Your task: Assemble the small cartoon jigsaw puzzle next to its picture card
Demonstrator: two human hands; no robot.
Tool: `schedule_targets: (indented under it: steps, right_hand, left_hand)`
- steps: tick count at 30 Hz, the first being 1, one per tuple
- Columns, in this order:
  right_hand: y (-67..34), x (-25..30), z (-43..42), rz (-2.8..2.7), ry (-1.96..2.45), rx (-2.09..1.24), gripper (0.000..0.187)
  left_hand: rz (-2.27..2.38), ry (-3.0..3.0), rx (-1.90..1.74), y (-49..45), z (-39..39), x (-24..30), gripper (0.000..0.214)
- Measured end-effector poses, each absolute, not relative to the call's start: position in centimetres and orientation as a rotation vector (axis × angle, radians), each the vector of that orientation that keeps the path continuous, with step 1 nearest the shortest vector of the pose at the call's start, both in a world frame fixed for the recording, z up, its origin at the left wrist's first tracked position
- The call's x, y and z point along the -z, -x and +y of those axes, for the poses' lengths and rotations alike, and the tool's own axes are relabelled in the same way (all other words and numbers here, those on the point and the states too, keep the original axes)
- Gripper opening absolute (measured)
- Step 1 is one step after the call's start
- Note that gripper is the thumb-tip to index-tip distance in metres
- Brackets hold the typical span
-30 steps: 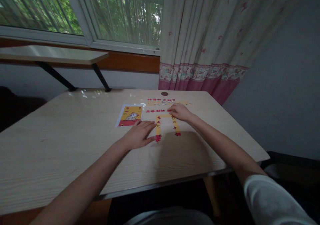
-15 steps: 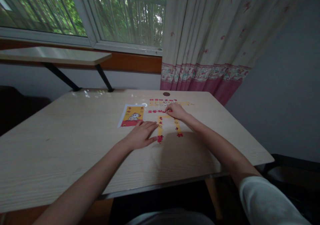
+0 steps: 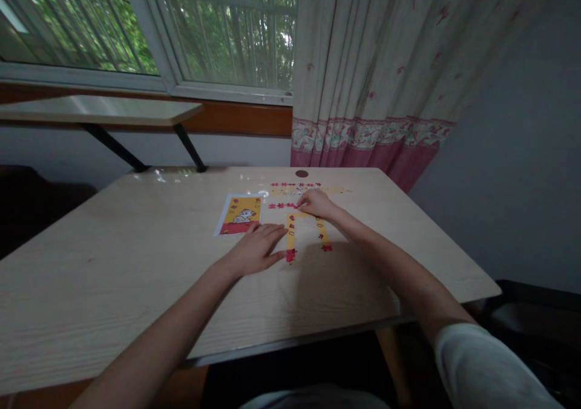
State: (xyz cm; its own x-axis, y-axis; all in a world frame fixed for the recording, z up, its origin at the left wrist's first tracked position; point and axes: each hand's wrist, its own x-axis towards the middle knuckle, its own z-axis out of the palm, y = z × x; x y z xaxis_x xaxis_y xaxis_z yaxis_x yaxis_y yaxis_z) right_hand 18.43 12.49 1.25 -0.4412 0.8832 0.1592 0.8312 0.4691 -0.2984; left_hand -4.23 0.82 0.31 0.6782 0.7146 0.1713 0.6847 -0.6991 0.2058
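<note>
Farther left along the near red row of jigsaw pieces, the right hand had shifted a little over the last second, its outstretched fingers drawing in, while the left hand stayed where it was.

The right thumb and forefinger came together at the right end of that row; whether a piece was clamped between them I could not tell, since it was too small and partly covered. The left hand lay low, palm down, its fingers close together and the thumb spread apart from them. Its fingertips and thumb met, or nearly met, the left side of a yellow three-sided border, open toward the near edge of the table, perhaps to keep that strip from sliding.

Both near ends of the border were red. Beyond it, the loose pieces lay sorted in lines: the near red row, then a yellow row with white bits in it, then a far red row. Such grouping by colour presumably made each piece easier to find. To the left of the border lay a picture sheet showing a white animal on yellow and red, probably set close by for easy comparison.
</note>
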Motion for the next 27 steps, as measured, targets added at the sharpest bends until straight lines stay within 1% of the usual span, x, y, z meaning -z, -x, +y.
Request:
schedule_targets:
  steps: [6,10,13,16,20,24,27]
  right_hand:
    - [-18.1,-1.6,12.8,-2.358,1.523,-0.411,0.011]
    - [-18.9,-1.6,11.6,-2.305,1.435,-0.461,0.010]
    - [-20.3,-1.8,9.1,-2.193,1.255,-0.559,0.007]
    - [-21.6,-2.1,5.6,-2.157,1.107,-0.690,0.009]
    - [-21.9,-1.9,1.9,-2.112,1.121,-0.798,0.011]
    - [-20.6,-1.4,0.4,-2.064,1.092,-0.779,0.010]
    - [-19.7,-1.2,0.1,-2.051,0.991,-0.734,0.015]
  left_hand:
    - [1.161,-2.759,-0.366,4.3,0.9,-0.2,0.054]
    - [1.158,-2.756,-0.375,4.3,0.8,-0.3,0.049]
    - [1.160,-2.726,-0.447,4.1,0.8,-0.7,0.042]
    - [1.119,-2.607,-0.588,3.4,0.5,-1.4,0.032]
    - [1.062,-2.357,-0.721,2.0,-0.3,-2.2,0.027]
    - [1.087,-2.218,-0.737,0.8,-1.0,-2.1,0.029]
    - [1.118,-2.109,-0.793,0.6,-1.0,-1.6,0.028]
